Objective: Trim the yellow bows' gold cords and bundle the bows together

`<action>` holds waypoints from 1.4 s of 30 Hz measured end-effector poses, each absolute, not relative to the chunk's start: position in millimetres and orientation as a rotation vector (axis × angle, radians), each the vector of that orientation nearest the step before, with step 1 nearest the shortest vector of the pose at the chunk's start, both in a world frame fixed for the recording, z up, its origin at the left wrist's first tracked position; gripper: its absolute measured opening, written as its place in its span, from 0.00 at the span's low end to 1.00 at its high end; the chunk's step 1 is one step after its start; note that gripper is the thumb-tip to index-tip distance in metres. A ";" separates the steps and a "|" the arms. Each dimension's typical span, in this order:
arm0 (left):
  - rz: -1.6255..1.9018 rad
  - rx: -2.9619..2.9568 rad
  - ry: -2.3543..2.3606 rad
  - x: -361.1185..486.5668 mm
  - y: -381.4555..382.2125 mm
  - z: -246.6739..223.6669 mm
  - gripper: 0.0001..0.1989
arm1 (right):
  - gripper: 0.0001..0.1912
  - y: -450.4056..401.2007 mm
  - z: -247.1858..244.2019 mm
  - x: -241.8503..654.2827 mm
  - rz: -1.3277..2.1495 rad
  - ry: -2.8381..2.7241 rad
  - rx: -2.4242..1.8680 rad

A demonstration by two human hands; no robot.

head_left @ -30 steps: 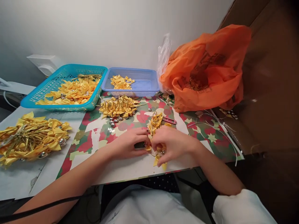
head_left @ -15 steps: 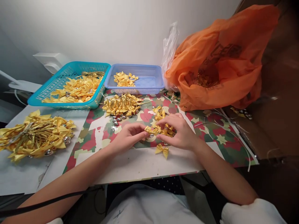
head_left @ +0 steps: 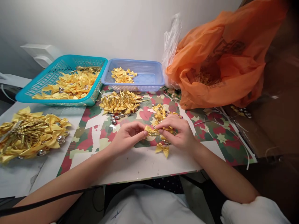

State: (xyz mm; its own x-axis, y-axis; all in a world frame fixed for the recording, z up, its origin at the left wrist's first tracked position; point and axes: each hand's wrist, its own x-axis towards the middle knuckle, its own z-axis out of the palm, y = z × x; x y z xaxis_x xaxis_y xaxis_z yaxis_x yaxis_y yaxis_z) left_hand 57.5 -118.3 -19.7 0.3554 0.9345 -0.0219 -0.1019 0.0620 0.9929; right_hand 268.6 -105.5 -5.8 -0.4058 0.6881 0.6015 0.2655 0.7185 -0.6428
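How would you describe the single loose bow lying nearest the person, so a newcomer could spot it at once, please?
Start at the patterned red-and-green paper mat on the table, then find the person's right hand. Just below its fingers, on the mat's plain white strip, lies one small yellow satin ribbon bow. Unlike the heaped bows nearby, it lies alone and flat.

Baskets and bag at the back of the tabletop point(head_left: 144, 166)
A teal basket point(head_left: 35, 90) and a blue basket point(head_left: 151, 85) hold yellow bows; an orange bag point(head_left: 233, 71) sits right.

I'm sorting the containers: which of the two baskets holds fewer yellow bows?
The lilac basket, right of the teal basket: it holds one small cluster of bows, while the teal one is heaped across its floor.
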 end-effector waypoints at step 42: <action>1.024 1.309 0.906 64.8 -131.1 -9.7 0.07 | 0.05 -122.4 -6.5 256.6 0.165 -1.955 -0.834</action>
